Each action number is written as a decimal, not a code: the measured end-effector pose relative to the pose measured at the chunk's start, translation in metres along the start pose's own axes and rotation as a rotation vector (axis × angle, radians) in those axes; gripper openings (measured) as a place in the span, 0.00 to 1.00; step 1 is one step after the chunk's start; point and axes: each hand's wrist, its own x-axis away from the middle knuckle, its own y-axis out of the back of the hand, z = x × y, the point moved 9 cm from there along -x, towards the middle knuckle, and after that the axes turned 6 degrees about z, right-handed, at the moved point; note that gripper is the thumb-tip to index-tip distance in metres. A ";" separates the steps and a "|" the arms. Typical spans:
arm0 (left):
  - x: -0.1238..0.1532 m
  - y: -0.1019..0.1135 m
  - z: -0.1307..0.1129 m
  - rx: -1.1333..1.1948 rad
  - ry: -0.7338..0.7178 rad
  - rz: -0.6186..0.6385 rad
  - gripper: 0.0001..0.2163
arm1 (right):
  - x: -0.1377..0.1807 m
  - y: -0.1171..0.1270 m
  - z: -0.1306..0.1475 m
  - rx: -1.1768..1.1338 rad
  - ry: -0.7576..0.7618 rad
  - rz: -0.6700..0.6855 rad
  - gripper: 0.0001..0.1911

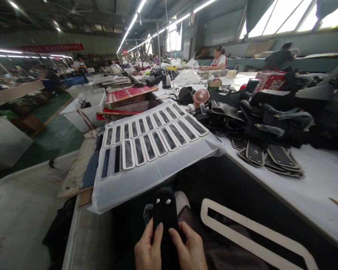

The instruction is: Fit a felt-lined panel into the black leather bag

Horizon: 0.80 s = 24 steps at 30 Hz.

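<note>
Blk strip w/ 2 white bits nr top, low ctr; fingers of L hand & R hand grasp its sides, thumbs on front; pale slotted frame to R; beyond, dark panels in rows on white sheet; R of that, surface w/ stacked blk pieces.

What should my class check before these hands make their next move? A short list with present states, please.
1. Left hand gripping the black piece: ok, thumb on its face.
2. Right hand gripping it too: ok.
3. Either hand free: not ok, both hold the piece.
4. Underside of the piece: cannot tell, hidden.
5. Large pale frame apart from the right hand: ok, it lies to the right.
</note>
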 end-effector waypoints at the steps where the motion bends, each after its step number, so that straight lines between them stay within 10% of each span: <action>1: 0.000 -0.001 -0.002 0.010 -0.005 -0.005 0.24 | 0.000 0.000 0.001 0.007 0.003 -0.014 0.21; 16: -0.006 0.012 0.021 0.394 0.079 -0.075 0.29 | -0.008 -0.023 0.000 -0.226 0.008 0.129 0.12; 24: -0.013 0.056 -0.065 0.274 -0.329 -0.099 0.27 | -0.019 -0.024 0.030 -0.568 -0.143 0.260 0.17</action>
